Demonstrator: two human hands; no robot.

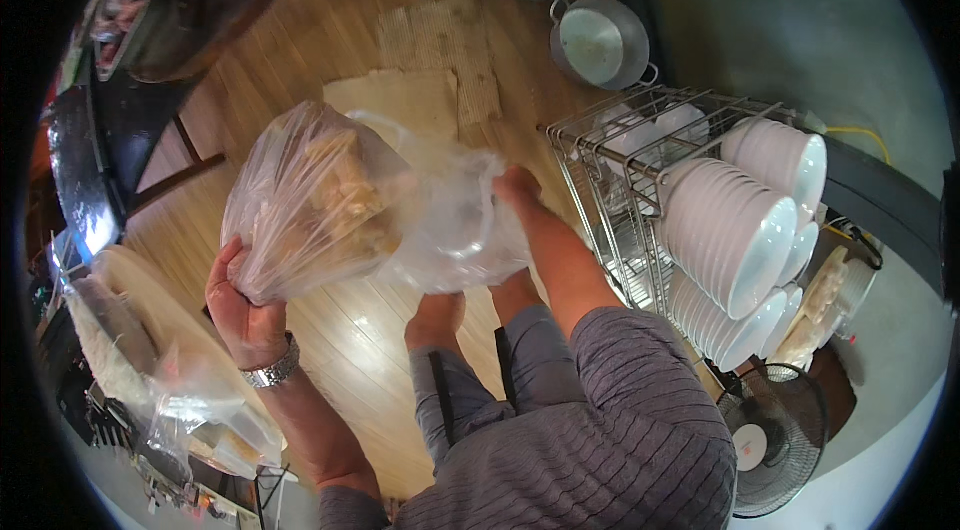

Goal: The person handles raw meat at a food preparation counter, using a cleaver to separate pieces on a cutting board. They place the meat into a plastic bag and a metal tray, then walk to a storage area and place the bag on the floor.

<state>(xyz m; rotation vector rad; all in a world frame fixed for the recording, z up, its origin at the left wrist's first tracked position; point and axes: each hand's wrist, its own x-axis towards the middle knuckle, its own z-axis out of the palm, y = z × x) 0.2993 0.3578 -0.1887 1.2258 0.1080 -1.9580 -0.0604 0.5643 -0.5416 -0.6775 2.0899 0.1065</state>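
Note:
My left hand (244, 308), with a metal-band watch (274, 367) at the wrist, grips the lower left corner of a clear plastic bag (281, 185). Yellowish-brown pieces of food (345, 185) show through the film; their exact kind I cannot tell. Over to the right, my right hand (517, 186) holds the edge of a whitish translucent plastic bag (457, 230). This second bag hangs partly spread, and its left side meets or overlaps the filled one. Both bags are held in the air above the wooden floor (330, 350).
A metal wire rack (600, 155) at right holds stacked white bowls (727, 237). A metal pot (600, 42) stands beyond it. Flattened cardboard (397, 98) lies on the floor. An electric fan (772, 440) is at lower right. More plastic bags (187, 410) lie at lower left, near a dark counter (82, 170).

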